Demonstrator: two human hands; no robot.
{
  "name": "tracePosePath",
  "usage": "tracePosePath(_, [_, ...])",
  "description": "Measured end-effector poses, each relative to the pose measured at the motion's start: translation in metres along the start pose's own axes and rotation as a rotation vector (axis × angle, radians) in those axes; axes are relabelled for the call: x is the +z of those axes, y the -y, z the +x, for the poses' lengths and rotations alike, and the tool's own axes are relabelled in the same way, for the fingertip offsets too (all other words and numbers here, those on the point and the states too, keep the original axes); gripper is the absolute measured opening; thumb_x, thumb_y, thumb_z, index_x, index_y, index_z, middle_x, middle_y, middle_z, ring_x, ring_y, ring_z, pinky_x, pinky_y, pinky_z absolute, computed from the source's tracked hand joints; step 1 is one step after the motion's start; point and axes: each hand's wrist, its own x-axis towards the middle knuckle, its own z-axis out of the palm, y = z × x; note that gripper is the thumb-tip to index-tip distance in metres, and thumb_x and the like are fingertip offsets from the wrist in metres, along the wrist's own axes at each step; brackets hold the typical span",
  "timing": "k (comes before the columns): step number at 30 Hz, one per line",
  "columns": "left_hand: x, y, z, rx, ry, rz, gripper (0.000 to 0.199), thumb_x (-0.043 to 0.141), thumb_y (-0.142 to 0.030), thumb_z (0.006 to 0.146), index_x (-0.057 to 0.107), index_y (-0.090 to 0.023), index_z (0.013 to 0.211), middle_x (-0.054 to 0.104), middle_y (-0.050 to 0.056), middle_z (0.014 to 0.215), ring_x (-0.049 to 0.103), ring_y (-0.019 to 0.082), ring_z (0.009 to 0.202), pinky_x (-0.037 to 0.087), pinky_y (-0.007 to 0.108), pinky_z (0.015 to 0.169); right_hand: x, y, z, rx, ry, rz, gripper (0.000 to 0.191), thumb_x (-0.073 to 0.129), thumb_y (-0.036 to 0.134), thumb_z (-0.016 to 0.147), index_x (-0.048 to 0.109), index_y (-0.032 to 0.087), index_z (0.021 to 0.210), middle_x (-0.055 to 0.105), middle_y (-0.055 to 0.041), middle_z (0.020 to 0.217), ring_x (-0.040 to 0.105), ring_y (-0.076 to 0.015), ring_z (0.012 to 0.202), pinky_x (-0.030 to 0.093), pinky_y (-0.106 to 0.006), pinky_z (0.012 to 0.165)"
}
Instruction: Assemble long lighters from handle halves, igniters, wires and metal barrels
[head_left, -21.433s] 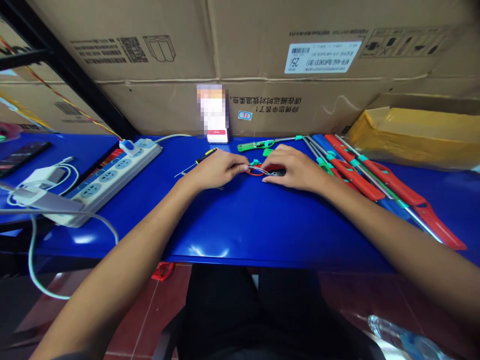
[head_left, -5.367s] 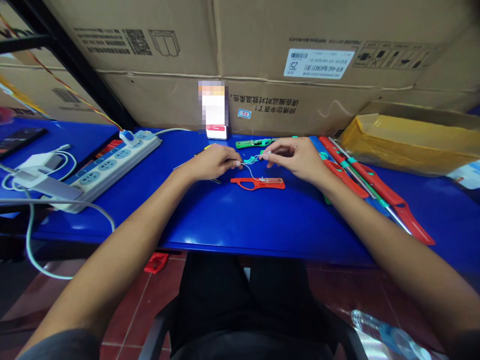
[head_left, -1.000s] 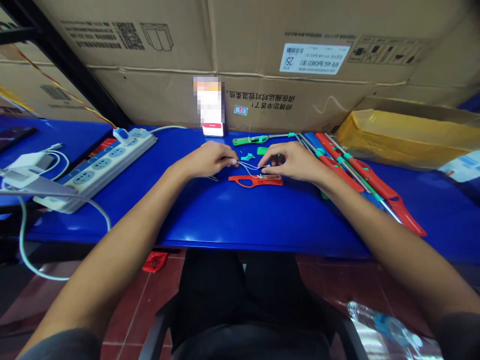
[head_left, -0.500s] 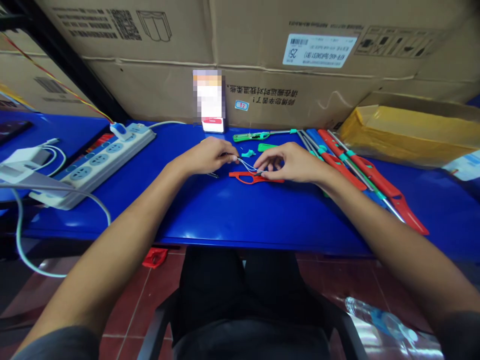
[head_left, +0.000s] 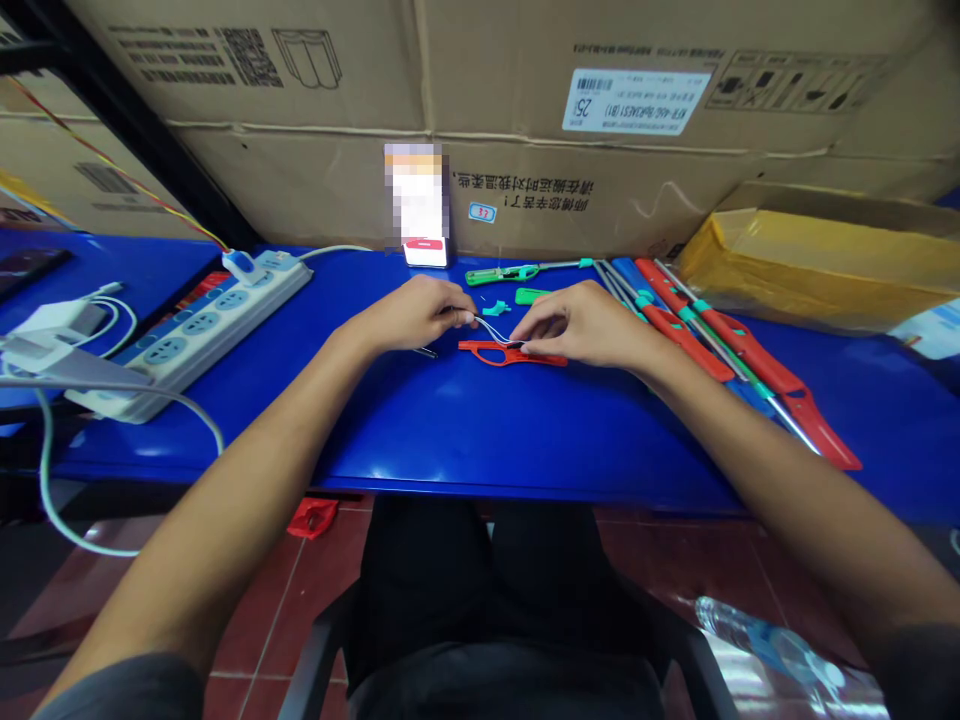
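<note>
Thin white wires [head_left: 491, 331] run between my two hands above the blue table. My left hand [head_left: 426, 312] is closed, pinching their left end; a dark metal rod tip [head_left: 425, 352] shows below it. My right hand [head_left: 589, 325] has thumb and fingertips pressed together on the wires' right end, with a small dark piece at the fingertips that I cannot make out. Directly under these fingertips lies a red lighter shell half [head_left: 480, 347] with a trigger loop. Behind the wires are a teal trigger piece [head_left: 496, 308] and a green plastic piece [head_left: 529, 296], partly beside my right hand.
A green lighter [head_left: 501, 274] lies at the back. Several long lighters [head_left: 750, 350] are piled at the right, near a yellow-taped carton [head_left: 825, 260]. A lit phone [head_left: 426, 250] leans on the large cardboard box [head_left: 300, 180]. A power strip [head_left: 202, 325] with cables is at left.
My right hand's fingers have drawn closer together around the wire end, just above the red shell half. My left hand stays nearly where it was. The camera view has shifted slightly.
</note>
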Motion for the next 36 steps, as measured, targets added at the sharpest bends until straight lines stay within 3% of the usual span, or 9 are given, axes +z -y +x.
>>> tracePosePath(16, [0.0014, -0.0008, -0.0002, -0.010, 0.007, 0.033, 0.031, 0.058, -0.032, 0.110, 0.086, -0.019, 0.112, 0.085, 0.011, 0.106, 0.075, 0.022, 0.094, 0.052, 0.035, 0.086, 0.0050, 0.0036, 0.0030, -0.147, 0.056, -0.267, 0.014, 0.088, 0.015, 0.096, 0.094, 0.024, 0.105, 0.091, -0.0061, 0.103, 0.082, -0.0234, 0.090, 0.058, -0.037, 0.085])
tracePosePath(22, [-0.0007, -0.0020, -0.0003, -0.004, -0.001, 0.016, 0.030, 0.059, -0.033, 0.109, 0.086, -0.019, 0.110, 0.084, 0.010, 0.103, 0.073, 0.022, 0.092, 0.053, 0.035, 0.088, 0.0047, 0.0045, 0.0008, -0.120, 0.037, -0.195, 0.013, 0.086, 0.021, 0.098, 0.094, 0.022, 0.108, 0.090, -0.0056, 0.098, 0.082, -0.0225, 0.085, 0.060, -0.036, 0.080])
tracePosePath(27, [0.0006, 0.0004, -0.0001, 0.017, -0.011, 0.028, 0.032, 0.059, -0.034, 0.109, 0.087, -0.018, 0.110, 0.085, 0.011, 0.102, 0.074, 0.021, 0.089, 0.053, 0.035, 0.083, 0.0001, 0.0033, 0.0006, -0.111, 0.046, -0.207, 0.010, 0.088, 0.029, 0.098, 0.094, 0.026, 0.104, 0.092, -0.0054, 0.103, 0.084, -0.0256, 0.091, 0.061, -0.039, 0.086])
tracePosePath(36, [-0.0009, 0.0000, -0.0006, 0.004, -0.012, 0.025, 0.031, 0.059, -0.032, 0.109, 0.087, -0.018, 0.111, 0.086, 0.011, 0.103, 0.075, 0.021, 0.090, 0.053, 0.035, 0.085, -0.0001, 0.0043, 0.0012, -0.200, 0.059, -0.307, 0.013, 0.081, 0.025, 0.101, 0.093, 0.027, 0.106, 0.091, -0.0060, 0.106, 0.081, -0.0257, 0.094, 0.055, -0.040, 0.089])
